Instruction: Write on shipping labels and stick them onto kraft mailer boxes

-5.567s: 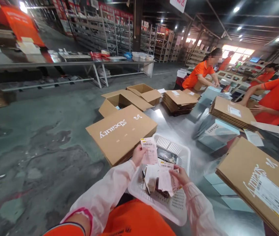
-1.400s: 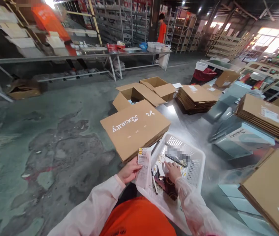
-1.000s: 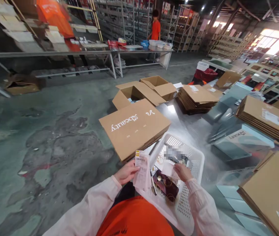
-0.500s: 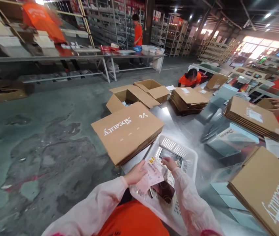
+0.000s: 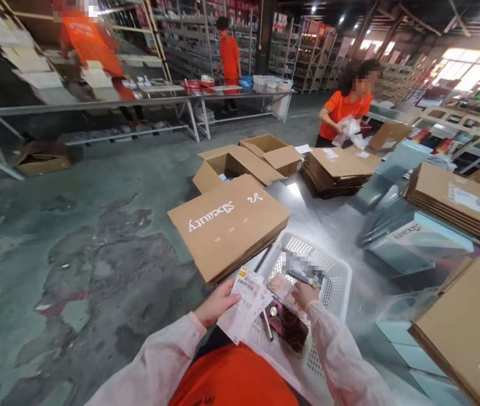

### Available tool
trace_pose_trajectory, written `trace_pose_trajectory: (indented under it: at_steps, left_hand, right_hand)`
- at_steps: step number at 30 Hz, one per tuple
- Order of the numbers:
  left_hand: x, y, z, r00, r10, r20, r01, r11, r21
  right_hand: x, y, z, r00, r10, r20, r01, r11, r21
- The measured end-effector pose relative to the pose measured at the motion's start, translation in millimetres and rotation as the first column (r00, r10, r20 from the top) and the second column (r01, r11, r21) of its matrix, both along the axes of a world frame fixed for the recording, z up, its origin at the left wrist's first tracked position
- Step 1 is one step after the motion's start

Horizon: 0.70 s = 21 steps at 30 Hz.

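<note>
My left hand (image 5: 218,303) is closed on a few printed paper slips (image 5: 246,301), thumb on top; the upper slip carries a barcode and yellow marks. Just beneath the slips stands a white perforated plastic basket (image 5: 343,287). Inside it, my right hand (image 5: 306,295) has its fingers curled down beside a clear plastic bag (image 5: 280,285); the fingertips are hidden, so what they grip is unclear. A dark phone-like object (image 5: 318,279) lies at the basket's far end. Nearer me are a dark reddish-brown glossy item (image 5: 293,332) and a pen (image 5: 268,325).
A stack of flat cardboard cartons (image 5: 229,225) adjoins the basket. Beyond it stand open cardboard boxes (image 5: 233,158). Pale blue boxes (image 5: 417,242) and more flat cartons (image 5: 468,316) occupy the metal table's right. A co-worker (image 5: 345,113) across the table holds clear plastic.
My left hand has drawn the slips slightly left, away from my right hand. My right hand has lowered into the basket. The co-worker across the table has risen, holding clear plastic.
</note>
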State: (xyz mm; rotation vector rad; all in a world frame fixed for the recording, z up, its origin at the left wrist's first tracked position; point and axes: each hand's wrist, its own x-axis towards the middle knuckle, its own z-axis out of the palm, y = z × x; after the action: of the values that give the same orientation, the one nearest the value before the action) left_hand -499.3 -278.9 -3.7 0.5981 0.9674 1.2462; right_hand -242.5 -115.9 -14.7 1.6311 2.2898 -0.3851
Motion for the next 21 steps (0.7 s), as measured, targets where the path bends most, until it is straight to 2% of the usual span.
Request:
trace_pose_trajectory:
  at_steps: [6, 8, 10, 14, 16, 19, 21]
  left_hand:
    - [-4.3, 6.2, 7.9, 1.0, 0.0, 0.008, 0.0, 1.0, -0.002]
    - [-5.2, 9.1, 11.5, 0.998, -0.029, -0.051, 0.03, 0.999, 0.024]
    - [-2.5, 14.9, 19.9, 0.978, -0.064, -0.2, 0.084, 0.992, 0.097]
    - [19.1, 40.2, 44.3, 0.878, -0.043, -0.477, 0.187, 0.948, 0.258]
    - [35.8, 57.9, 50.5, 0.797, -0.047, -0.602, 0.26, 0.927, 0.271]
    - [59.5, 80.9, 43.7, 0.652, -0.126, -0.748, 0.377, 0.909, 0.176]
    - [70.3, 89.4, 31.2, 0.651, -0.182, -0.737, 0.386, 0.915, 0.116]
  right_hand:
    - [17.5, 7.0, 37.4, 0.994, 0.093, -0.057, -0.085, 0.989, 0.124]
    - [22.3, 9.2, 45.1, 0.991, 0.116, -0.064, -0.107, 0.985, 0.132]
    - [22.9, 8.9, 51.0, 0.988, 0.138, -0.064, -0.129, 0.983, 0.127]
    - [4.9, 2.2, 64.8, 0.969, 0.212, -0.125, -0.2, 0.974, 0.103]
    - [-9.1, -0.8, 73.2, 0.948, 0.249, -0.2, -0.242, 0.969, 0.058]
    - [-19.1, 1.3, 85.6, 0.906, 0.244, -0.345, -0.264, 0.964, -0.012]
    - [-10.8, 8.4, 92.9, 0.879, 0.178, -0.443, -0.215, 0.976, -0.035]
